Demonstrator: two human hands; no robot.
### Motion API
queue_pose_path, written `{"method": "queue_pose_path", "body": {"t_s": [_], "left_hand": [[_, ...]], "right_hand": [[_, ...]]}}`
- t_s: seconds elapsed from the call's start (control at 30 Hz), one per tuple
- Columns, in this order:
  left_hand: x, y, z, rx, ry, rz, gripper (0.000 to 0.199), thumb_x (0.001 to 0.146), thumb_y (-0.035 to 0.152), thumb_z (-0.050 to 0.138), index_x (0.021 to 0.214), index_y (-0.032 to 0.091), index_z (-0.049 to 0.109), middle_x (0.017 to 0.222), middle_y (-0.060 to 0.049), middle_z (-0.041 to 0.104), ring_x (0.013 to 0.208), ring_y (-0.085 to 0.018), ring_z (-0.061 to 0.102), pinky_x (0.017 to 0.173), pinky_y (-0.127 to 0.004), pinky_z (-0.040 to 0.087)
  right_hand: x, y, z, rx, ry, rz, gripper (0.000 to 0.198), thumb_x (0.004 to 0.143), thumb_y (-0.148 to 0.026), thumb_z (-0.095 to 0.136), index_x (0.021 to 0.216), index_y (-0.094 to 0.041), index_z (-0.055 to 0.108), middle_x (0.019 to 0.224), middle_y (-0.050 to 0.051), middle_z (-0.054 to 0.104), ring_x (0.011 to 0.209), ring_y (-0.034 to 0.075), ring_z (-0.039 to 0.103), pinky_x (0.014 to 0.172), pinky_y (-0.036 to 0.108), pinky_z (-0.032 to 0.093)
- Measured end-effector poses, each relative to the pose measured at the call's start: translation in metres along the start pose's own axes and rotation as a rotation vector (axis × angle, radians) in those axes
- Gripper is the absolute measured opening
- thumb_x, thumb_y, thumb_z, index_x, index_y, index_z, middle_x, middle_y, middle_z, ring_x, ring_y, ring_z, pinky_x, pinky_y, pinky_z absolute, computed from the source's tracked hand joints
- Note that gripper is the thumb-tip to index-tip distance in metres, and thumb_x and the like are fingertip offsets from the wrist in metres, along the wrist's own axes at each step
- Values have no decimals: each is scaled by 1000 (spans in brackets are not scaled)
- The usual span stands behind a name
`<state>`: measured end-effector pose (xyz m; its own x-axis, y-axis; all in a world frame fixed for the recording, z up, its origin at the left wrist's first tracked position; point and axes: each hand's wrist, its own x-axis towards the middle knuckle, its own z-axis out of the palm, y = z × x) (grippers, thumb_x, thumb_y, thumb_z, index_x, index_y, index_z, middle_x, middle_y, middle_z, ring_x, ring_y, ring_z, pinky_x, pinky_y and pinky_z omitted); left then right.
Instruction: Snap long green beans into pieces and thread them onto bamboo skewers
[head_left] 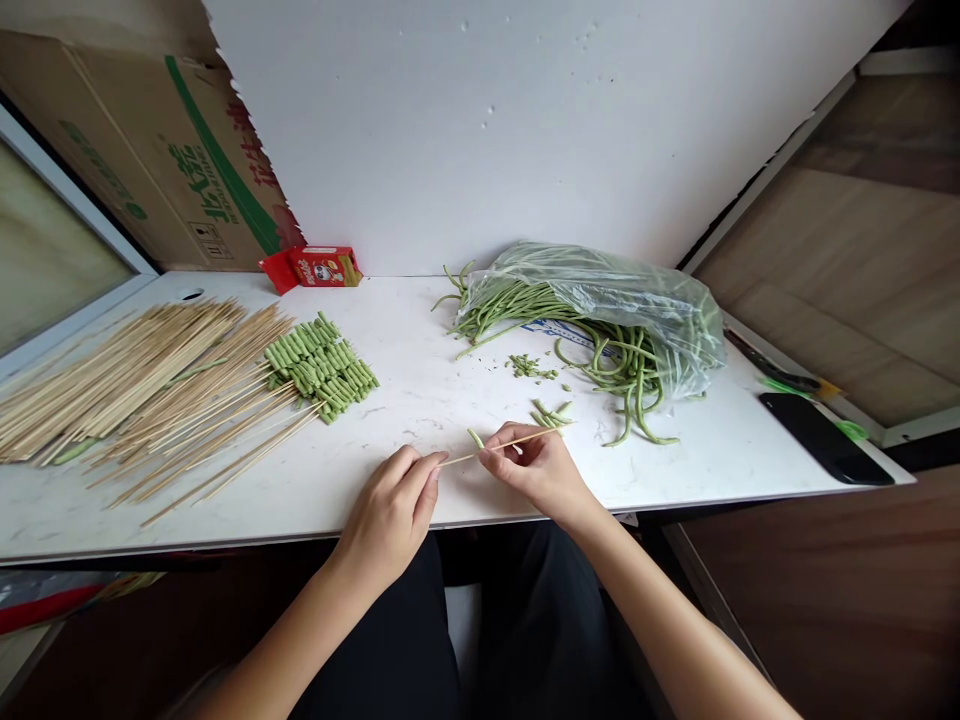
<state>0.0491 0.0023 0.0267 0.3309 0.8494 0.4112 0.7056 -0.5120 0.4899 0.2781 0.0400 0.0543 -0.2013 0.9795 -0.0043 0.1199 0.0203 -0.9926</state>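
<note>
Near centre: left hand (392, 505), thumb and finger pinched on skewer (459, 460) | just right: right hand (538, 470), fingertips clamped on bean piece (475, 438) against skewer; piercing unclear | risk: off-centre push could split bean or jab fingertip | beyond, right: loose cut pieces (553, 414) | farther left: skewered beans (322, 368)

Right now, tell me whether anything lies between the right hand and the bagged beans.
Yes: cut pieces lie just beyond the right hand, and small scraps sit nearer the bagged beans.
</note>
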Motion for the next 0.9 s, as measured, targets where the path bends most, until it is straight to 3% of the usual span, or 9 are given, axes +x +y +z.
{"method": "queue_pose_path", "body": {"t_s": [0.7, 0.9], "left_hand": [[0, -2, -1, -2, 2, 4, 29, 109, 24, 44, 127, 19, 67, 98, -8, 66, 88, -20, 66, 81, -32, 55], [0, -3, -3, -29, -4, -35, 30, 109, 25, 43, 127, 19, 67, 100, -8, 65, 90, -20, 66, 81, -33, 54]], "right_hand": [[2, 0, -10, -9, 24, -17, 27, 75, -42, 88, 75, -18, 76, 63, 0, 59, 60, 14, 45, 55, 29, 36], [3, -3, -13, -21, -22, -31, 30, 78, -46, 88, 85, -18, 80, 76, 4, 69, 66, 16, 52, 59, 30, 39]]}}
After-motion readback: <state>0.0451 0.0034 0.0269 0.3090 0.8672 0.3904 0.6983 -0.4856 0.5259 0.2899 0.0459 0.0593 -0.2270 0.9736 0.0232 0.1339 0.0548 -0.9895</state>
